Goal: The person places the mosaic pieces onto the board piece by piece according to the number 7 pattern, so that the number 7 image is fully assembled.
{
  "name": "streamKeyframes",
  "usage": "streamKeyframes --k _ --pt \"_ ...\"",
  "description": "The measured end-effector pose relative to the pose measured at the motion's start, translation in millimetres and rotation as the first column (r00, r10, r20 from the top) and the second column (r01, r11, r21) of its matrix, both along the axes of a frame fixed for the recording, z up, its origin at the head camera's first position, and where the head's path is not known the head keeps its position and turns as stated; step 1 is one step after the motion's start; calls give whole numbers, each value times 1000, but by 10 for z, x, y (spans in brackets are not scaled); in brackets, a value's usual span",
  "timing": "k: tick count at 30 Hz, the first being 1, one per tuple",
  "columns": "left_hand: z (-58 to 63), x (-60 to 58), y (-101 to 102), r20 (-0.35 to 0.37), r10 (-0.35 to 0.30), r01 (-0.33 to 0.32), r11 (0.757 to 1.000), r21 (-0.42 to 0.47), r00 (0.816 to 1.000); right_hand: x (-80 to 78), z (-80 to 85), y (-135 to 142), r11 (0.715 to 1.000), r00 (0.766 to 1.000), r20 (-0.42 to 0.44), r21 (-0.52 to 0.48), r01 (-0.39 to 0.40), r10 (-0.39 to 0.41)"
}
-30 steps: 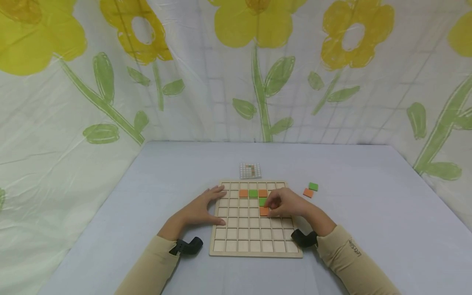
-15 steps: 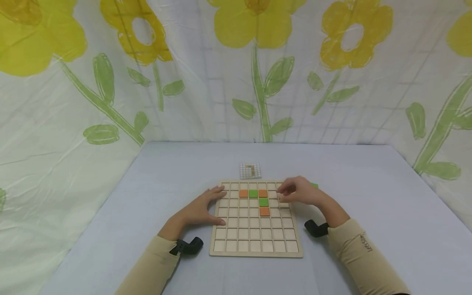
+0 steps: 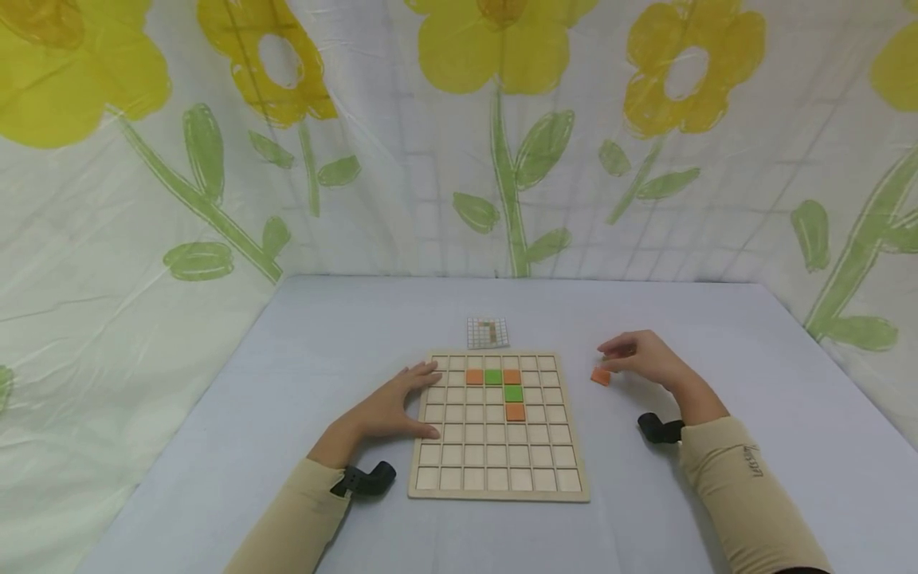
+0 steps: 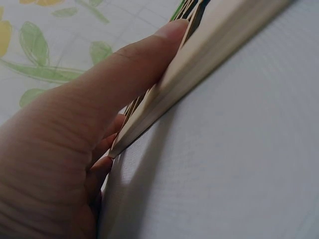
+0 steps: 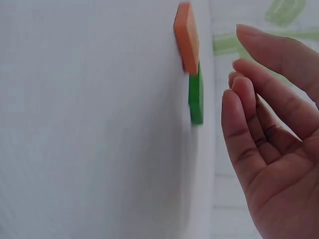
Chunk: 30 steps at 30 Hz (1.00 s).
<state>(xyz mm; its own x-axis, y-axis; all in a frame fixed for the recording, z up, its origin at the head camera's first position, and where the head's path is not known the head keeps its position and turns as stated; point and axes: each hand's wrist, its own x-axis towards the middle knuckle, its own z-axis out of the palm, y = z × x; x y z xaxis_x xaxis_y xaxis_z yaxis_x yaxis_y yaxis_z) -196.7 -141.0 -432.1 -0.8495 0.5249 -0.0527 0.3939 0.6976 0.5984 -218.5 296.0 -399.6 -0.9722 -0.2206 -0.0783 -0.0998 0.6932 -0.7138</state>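
A wooden grid board [image 3: 464, 494] lies on the table with orange and green square tiles set in some of its cells; the lowest is an orange tile [image 3: 515, 412]. My left hand [image 3: 387, 408] rests on the board's left edge, fingers spread, the thumb over the rim in the left wrist view. Off to the right of the board, my right hand [image 3: 645, 357] hovers over two loose tiles with nothing between its loosely bent fingers. Under it lie an orange tile [image 5: 187, 40] and a green tile [image 5: 196, 97], the green one hidden by the hand in the head view.
A small card [image 3: 488, 333] printed with a coloured grid pattern lies just behind the board. The white table [image 3: 344, 319] ends at a hanging cloth [image 3: 387, 175] with painted yellow flowers.
My right hand has let go of the orange tile in the lowest filled cell and moved right, off the board, to above the loose tiles. My left hand has stayed in place.
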Motion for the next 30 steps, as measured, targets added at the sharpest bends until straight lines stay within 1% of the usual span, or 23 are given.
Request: streamKeyframes --k 6,13,22,29,30 --pt "2 3 4 4 4 -4 1000 0 1000 -8 -75 131 999 998 37 3 41 -41" --pt "7 8 2 7 6 -6 1000 -2 1000 -19 -138 182 998 997 39 7 66 -66" --pt "-6 4 -1 8 8 -8 1000 5 1000 -29 -138 164 996 996 34 33 80 -81" --pt "-9 3 2 15 19 -19 1000 12 1000 -24 -119 150 995 997 25 57 76 -78" --pt "-9 2 3 15 20 -20 1000 12 1000 -25 -115 151 995 996 31 59 86 -88"
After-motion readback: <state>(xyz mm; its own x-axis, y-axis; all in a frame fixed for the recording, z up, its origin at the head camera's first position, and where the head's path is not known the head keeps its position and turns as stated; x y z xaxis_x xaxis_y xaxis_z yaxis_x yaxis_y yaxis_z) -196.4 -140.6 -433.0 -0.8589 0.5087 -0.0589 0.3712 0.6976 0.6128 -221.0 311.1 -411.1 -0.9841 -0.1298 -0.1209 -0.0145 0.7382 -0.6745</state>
